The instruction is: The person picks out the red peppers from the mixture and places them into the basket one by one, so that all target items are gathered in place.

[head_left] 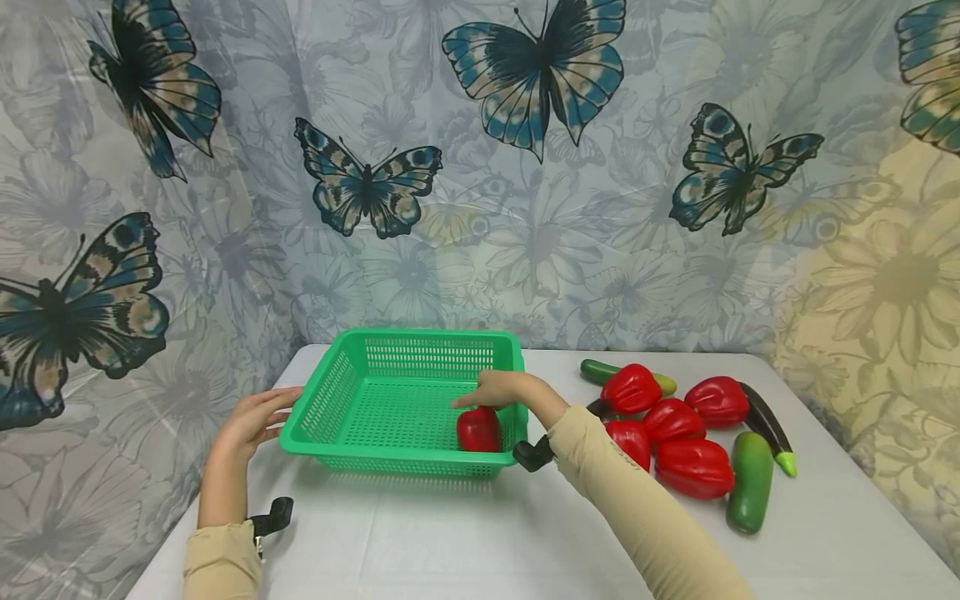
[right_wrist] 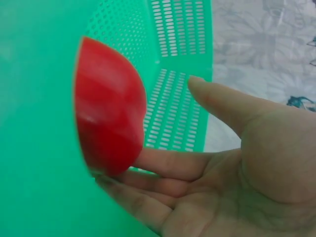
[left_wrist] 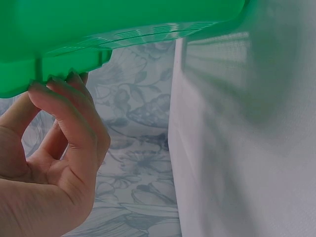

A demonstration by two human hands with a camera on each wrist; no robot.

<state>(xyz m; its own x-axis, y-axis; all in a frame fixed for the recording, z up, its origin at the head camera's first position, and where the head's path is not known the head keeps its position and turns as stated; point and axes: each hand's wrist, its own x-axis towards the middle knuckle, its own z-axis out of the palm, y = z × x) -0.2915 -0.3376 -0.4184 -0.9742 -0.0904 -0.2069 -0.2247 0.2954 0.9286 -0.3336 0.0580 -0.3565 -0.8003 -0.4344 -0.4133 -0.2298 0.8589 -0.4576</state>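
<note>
Inside the green plastic basket (head_left: 390, 454), near its right front corner, lies a red bell pepper (head_left: 477, 432). My right hand (head_left: 501, 388) reaches over the basket's right side, just above that pepper. In the right wrist view the fingers (right_wrist: 163, 163) lie extended against the edge of the pepper (right_wrist: 111, 108), while the thumb stands well away from it. At the left, my left hand (head_left: 255, 418) is outside the basket. Its bent fingertips touch the overhanging rim (left_wrist: 74, 61) in the left wrist view, without wrapping round it.
Right of the basket lie several more red bell peppers (head_left: 693, 468), a thick green cucumber (head_left: 750, 483), a dark eggplant (head_left: 767, 421) and a slim green vegetable (head_left: 598, 371). All rest on a white-covered table (head_left: 420, 542). A butterfly-printed curtain (head_left: 555, 250) hangs behind.
</note>
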